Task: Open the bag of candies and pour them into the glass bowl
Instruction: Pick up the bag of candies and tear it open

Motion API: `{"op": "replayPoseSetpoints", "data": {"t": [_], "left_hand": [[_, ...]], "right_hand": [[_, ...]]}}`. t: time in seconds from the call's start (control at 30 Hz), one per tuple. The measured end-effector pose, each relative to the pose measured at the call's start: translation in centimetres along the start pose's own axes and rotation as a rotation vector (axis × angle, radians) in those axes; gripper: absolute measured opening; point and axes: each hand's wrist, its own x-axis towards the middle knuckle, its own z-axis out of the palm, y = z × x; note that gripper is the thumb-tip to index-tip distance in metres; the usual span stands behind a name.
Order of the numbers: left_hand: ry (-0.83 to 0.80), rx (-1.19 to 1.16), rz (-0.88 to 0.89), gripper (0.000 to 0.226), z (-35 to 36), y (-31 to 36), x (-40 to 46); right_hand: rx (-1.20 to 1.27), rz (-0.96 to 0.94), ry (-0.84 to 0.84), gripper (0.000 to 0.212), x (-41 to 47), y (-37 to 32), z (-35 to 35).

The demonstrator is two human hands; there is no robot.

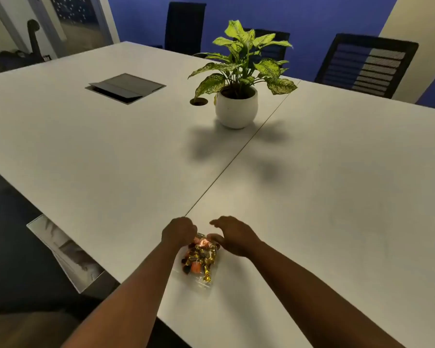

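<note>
A clear plastic bag of candies [199,262], filled with gold, orange and dark wrapped sweets, lies flat on the white table [312,197] near its front edge. My left hand [178,232] is closed on the bag's far top edge. My right hand [234,237] is at the same edge from the right, thumb and fingertips touching the bag, the other fingers spread above it. No glass bowl is in view.
A potted plant [236,106] in a white pot stands at the table's centre, beside a round cable hole [199,101]. A dark hatch [126,87] is set into the tabletop at the far left. Black chairs [367,64] line the far side. The table's left edge runs diagonally near my left arm.
</note>
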Motion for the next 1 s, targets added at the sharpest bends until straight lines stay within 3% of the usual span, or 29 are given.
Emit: {"op": "replayPoseSetpoints", "data": {"t": [0.13,0.33,0.5,0.67,0.87,1.0], "left_hand": [[-0.04,-0.153,-0.134,0.034,0.9,-1.1,0.0],[-0.155,-0.428,-0.204,0.032,0.8,-1.0,0.2],[-0.199,-0.615,-0.274,0.027,0.7,-0.9,0.0],[-0.244,-0.734,-0.355,0.018,0.2,0.0,-0.3],[-0.291,-0.861,-0.249,0.041,-0.7,1.6,-0.2],[-0.323,-0.987,-0.175,0.047,-0.7,5.5,-0.9]], "right_hand": [[0.131,0.104,-0.165,0.053,0.5,0.0,1.9],[0.24,0.186,-0.133,0.067,1.2,-0.5,3.9],[0.309,0.221,-0.134,0.045,1.3,-0.9,4.1],[0.428,0.285,-0.054,0.032,0.6,0.1,2.4],[0.998,0.459,0.188,0.029,-1.4,2.4,-1.3],[1.218,0.482,0.307,0.031,-2.8,3.8,-4.0]]}}
